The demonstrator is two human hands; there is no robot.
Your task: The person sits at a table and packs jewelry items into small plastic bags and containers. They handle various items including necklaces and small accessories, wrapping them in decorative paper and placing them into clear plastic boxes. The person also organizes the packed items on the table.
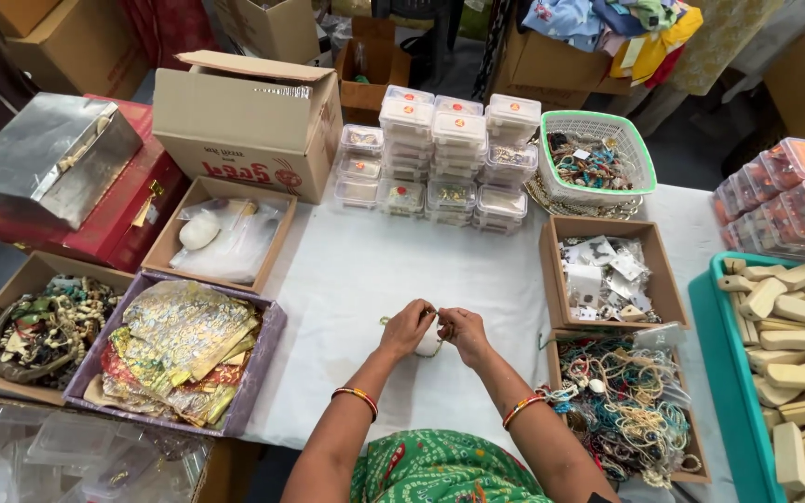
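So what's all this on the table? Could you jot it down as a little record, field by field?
surface: white cloth-covered table
left hand: fingers pinching a small beaded piece, held just above the cloth
right hand: pinching the same piece, touching the left hand
wrists: striped bangles on both
right of hands: cardboard box of tangled bead strings
left of hands: purple tray of shiny foil sheets
behind: stacked clear plastic boxes, green basket of jewellery
far right: teal tray of wooden pieces

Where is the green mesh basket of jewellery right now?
In the head view, the green mesh basket sits at the table's far right, beside the stacked clear boxes and behind a cardboard tray.
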